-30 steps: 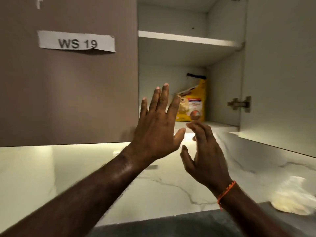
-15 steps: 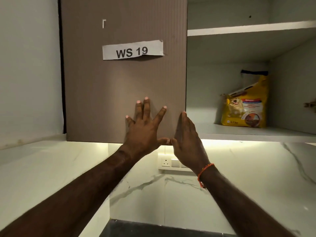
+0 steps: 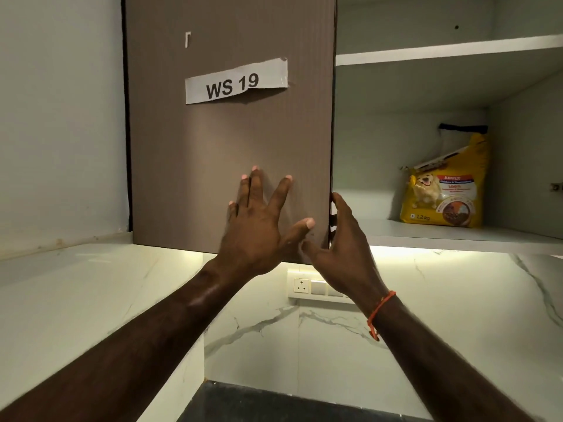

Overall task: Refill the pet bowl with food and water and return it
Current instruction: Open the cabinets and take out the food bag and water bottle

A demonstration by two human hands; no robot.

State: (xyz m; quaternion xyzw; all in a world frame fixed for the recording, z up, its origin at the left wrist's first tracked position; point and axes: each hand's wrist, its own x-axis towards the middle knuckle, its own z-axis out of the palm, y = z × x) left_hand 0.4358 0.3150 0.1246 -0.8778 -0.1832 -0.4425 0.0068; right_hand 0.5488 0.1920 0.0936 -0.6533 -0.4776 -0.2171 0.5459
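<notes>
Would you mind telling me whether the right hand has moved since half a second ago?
Yes: the right hand now curls its fingers round the cabinet door edge.

Two bare forearms are seen, with no sleeves reaching as far as the wrists or forearms. A thin orange thread bracelet (image 3: pixel 380 312) is worn around the right wrist, just below the right hand (image 3: pixel 344 248), and a short knotted end is seen hanging from it on the underside. Nothing is worn on the left hand (image 3: pixel 259 229) or its wrist, and short, pale fingernails are shown on the fingers (image 3: pixel 256 187).
</notes>
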